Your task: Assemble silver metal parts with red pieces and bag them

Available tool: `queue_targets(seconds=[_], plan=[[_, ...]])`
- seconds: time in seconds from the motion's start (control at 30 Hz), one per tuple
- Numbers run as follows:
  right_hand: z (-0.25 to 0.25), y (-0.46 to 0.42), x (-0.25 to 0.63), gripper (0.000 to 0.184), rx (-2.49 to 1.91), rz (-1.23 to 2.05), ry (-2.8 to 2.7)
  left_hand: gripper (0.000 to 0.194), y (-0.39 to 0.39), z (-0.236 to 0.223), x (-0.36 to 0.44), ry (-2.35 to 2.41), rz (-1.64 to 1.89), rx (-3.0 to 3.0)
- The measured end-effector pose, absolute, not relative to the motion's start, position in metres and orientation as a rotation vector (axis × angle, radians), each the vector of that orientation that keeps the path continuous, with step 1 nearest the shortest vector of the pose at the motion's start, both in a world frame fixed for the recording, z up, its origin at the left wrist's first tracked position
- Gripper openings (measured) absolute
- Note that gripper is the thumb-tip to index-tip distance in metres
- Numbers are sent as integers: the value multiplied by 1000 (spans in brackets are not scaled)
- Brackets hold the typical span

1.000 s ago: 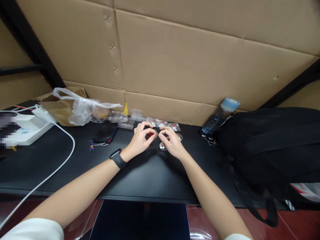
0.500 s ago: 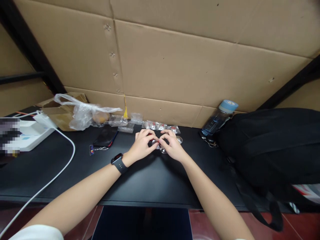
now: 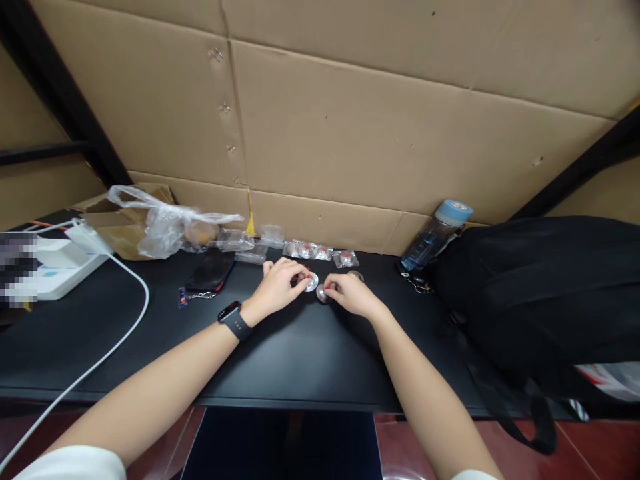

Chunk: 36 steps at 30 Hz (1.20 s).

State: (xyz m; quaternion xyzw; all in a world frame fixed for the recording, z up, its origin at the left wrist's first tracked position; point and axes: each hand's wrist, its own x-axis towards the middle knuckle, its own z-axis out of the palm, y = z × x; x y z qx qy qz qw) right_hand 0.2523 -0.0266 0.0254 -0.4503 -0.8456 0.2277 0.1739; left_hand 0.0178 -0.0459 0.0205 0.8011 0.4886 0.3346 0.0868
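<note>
Near the middle of the black table, my left hand point(image 3: 281, 285) pinches the red part of a small shiny metal disc point(image 3: 313, 283) between thumb and fingers. A second metal disc point(image 3: 321, 295), tilted and also red at its centre, is gripped by the fingertips of my right hand point(image 3: 353, 295). The two discs are slightly apart. Behind my right hand another metal disc point(image 3: 357, 275) shows in part. Something red under the left fingers is mostly hidden. Just beyond the hands lie several similar discs in clear wrappers point(image 3: 323, 253).
At the back left are a clear plastic bag point(image 3: 165, 230), small clear packets point(image 3: 236, 240) and a cardboard box point(image 3: 117, 233). A dark phone point(image 3: 210, 272) with a keychain lies nearer. A white cable point(image 3: 143, 320) crosses the left. On the right stand a water bottle point(image 3: 435, 233) and a black backpack point(image 3: 540, 293).
My hands were together over the discs and have moved apart, the left one leftward, the right one rightward. Each now has a separate disc in its fingertips.
</note>
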Motion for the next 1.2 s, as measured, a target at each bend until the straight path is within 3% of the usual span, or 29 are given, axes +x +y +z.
queue_targets(seconds=[0.27, 0.5, 0.8, 1.2], plan=[[32, -19, 245, 24, -959, 990, -1789, 18, -37, 20, 12, 1442, 1123, 2056], [31, -26, 235, 29, -938, 1099, -1681, 22, -30, 11, 14, 1155, 1262, 1759], [12, -30, 216, 24, -945, 1030, -1705, 23, -34, 11, 17, 1078, 1228, 1779], [22, -39, 215, 44, -900, 1600, -1349, 21, -41, 17, 18, 1340, 1053, 2048]])
